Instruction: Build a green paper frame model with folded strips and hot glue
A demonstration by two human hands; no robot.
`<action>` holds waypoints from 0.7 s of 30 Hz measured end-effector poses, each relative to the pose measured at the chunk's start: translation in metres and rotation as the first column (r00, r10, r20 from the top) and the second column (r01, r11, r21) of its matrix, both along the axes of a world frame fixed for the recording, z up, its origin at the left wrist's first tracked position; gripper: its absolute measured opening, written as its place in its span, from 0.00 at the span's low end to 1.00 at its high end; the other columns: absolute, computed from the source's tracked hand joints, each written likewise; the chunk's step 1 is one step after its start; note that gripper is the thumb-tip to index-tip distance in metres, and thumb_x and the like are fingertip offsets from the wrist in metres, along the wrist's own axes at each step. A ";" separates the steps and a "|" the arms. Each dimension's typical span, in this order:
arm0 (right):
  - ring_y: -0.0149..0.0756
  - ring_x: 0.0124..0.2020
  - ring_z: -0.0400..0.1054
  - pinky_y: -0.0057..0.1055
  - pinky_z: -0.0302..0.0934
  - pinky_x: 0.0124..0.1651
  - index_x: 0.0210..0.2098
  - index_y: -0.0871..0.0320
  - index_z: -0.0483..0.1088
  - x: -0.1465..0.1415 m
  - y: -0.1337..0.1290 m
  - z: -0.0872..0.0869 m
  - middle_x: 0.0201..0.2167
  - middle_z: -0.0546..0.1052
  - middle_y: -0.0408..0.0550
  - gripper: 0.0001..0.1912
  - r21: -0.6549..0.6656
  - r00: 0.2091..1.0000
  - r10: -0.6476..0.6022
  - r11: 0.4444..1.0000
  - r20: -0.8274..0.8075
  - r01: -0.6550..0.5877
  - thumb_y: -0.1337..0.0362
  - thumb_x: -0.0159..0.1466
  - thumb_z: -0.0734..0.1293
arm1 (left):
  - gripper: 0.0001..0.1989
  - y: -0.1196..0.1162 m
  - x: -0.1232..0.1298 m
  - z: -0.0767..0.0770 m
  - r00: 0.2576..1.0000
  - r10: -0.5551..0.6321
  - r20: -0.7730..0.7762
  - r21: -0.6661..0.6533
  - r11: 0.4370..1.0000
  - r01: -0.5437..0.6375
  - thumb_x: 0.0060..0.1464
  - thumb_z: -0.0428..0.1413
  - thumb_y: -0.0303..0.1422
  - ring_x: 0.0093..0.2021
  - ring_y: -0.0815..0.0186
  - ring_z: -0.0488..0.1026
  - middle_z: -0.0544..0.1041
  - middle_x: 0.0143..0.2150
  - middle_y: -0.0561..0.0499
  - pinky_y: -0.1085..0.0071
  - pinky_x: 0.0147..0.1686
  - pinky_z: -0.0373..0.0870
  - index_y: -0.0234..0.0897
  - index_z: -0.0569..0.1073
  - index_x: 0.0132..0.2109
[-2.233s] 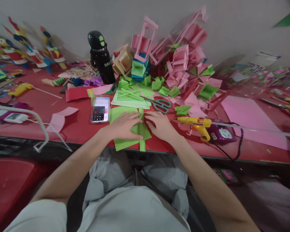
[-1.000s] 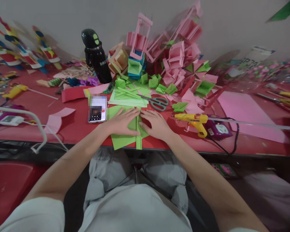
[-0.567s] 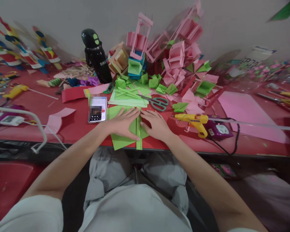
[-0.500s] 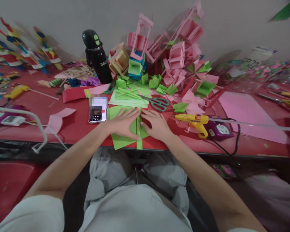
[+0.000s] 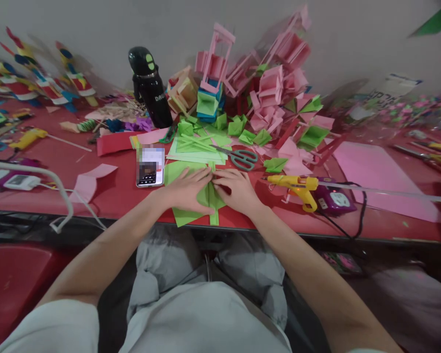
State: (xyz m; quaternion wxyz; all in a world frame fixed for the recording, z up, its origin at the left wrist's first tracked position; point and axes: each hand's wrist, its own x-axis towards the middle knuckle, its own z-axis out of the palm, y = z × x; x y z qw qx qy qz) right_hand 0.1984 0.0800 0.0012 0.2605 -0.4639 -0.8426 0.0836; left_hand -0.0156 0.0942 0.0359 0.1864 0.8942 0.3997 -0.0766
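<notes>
In the head view, taking the green paper as the dial's centre and the wall as twelve, the paper lies flat at the near edge of the red table. A narrow green strip runs along it from twelve to six, right of centre; whether it is joined to the sheet, I cannot tell. The left hand rests on the paper, its thumb wide of the forefinger. The right hand bends over the strip, thumb near the fingers; whether they pinch its edge is unclear. The step looks like folding or flattening the strip, and the next move seems to call for even pressure along the crease. The phone sits at ten, scissors at two, yellow glue gun at three.
</notes>
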 end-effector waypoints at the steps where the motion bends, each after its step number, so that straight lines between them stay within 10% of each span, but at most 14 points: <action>1: 0.49 0.60 0.69 0.51 0.57 0.61 0.44 0.51 0.81 0.000 0.000 0.000 0.58 0.79 0.46 0.11 -0.001 1.000 0.008 1.000 0.001 -0.008 0.63 0.68 0.66 | 0.64 -0.001 0.000 0.000 1.000 -0.006 -0.012 -0.005 1.000 0.006 0.49 0.52 0.69 0.79 0.46 0.32 0.30 0.79 0.40 0.47 0.74 0.27 0.35 0.36 0.77; 15: 0.55 0.76 0.46 0.62 0.37 0.75 0.67 0.56 0.67 0.007 -0.016 0.013 0.75 0.56 0.54 0.44 -0.220 0.977 0.091 0.974 0.194 -0.047 0.40 0.58 0.72 | 0.70 -0.001 0.000 -0.006 0.999 -0.020 -0.029 -0.021 1.000 0.019 0.45 0.51 0.71 0.78 0.45 0.25 0.24 0.78 0.40 0.45 0.73 0.23 0.32 0.28 0.77; 21: 0.57 0.76 0.47 0.64 0.40 0.74 0.67 0.56 0.66 0.006 -0.028 0.004 0.74 0.57 0.58 0.40 -0.203 0.984 0.022 0.979 0.175 0.014 0.44 0.62 0.71 | 0.70 -0.004 0.003 -0.006 1.000 -0.003 -0.005 0.008 1.000 0.003 0.44 0.50 0.73 0.79 0.45 0.29 0.28 0.79 0.39 0.44 0.73 0.24 0.32 0.32 0.77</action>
